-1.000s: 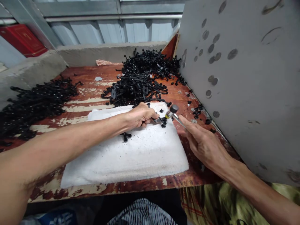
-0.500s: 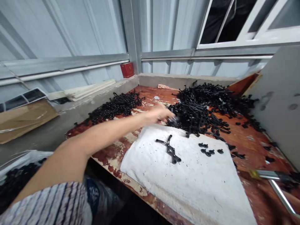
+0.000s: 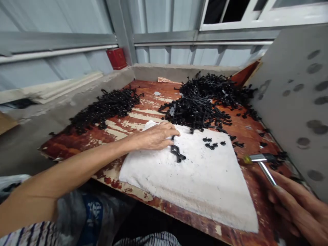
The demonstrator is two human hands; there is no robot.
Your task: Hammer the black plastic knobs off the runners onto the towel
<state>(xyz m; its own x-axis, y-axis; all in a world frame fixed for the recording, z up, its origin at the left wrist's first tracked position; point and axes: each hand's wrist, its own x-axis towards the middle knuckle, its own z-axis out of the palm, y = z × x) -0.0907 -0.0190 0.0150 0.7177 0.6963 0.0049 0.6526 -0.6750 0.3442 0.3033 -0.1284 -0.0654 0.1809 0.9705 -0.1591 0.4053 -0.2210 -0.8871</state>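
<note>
My left hand (image 3: 153,136) lies open on the white cloth pad (image 3: 184,184), just beside a black plastic piece (image 3: 176,152); my right hand (image 3: 297,208) grasps the steel-shafted hammer (image 3: 262,162).

the left hand (image 3: 155,136) has come back onto the folded white cloth (image 3: 179,191)

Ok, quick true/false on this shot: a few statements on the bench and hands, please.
1. The left hand rests on the white cloth. True.
2. The black cross-shaped piece lies on the wooden board, off the cloth. False: it lies on the cloth.
3. A red box sits at the back of the concrete ledge. True.
4. The hammer has its head on the cloth. False: its head is over the board, right of the cloth, near the right hand.
</note>
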